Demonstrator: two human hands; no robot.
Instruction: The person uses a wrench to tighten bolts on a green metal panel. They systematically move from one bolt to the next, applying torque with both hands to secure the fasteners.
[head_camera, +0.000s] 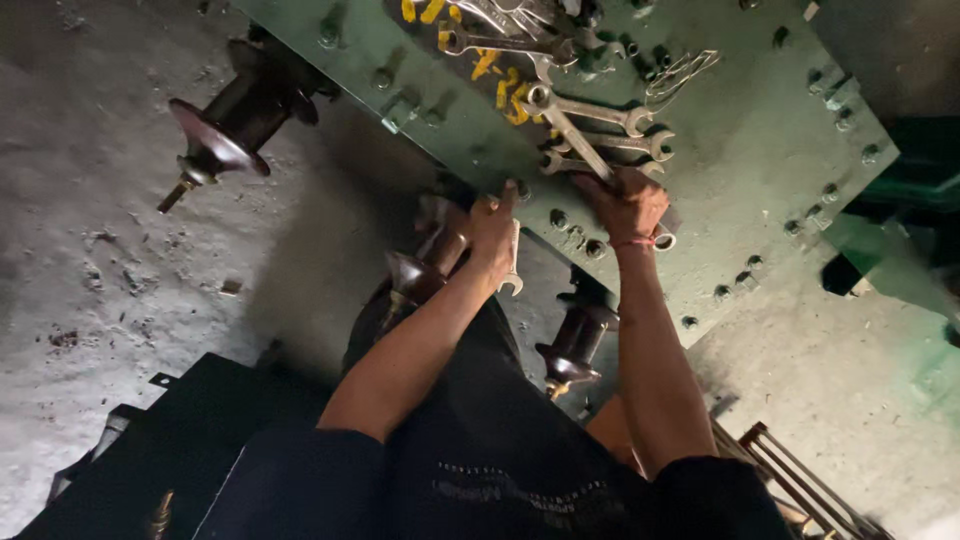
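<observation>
The left hand (493, 235) was closed around a small spanner (513, 262) at the green plate's (740, 140) near edge. The right hand (628, 205) gripped a long spanner (570, 135) lying on that plate; loose spanners (640, 145) lay just beyond its fingers.

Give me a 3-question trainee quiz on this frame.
1. True or false: the right hand grips a spanner lying on the green plate.
2. What does the left hand hold? A) hammer B) spanner C) brush
3. Fill in: brown insulators stick out from the plate's ____ edge, toward the floor.

Key: 1 true; 2 B, its open end shows below the hand; 3 near.
</observation>
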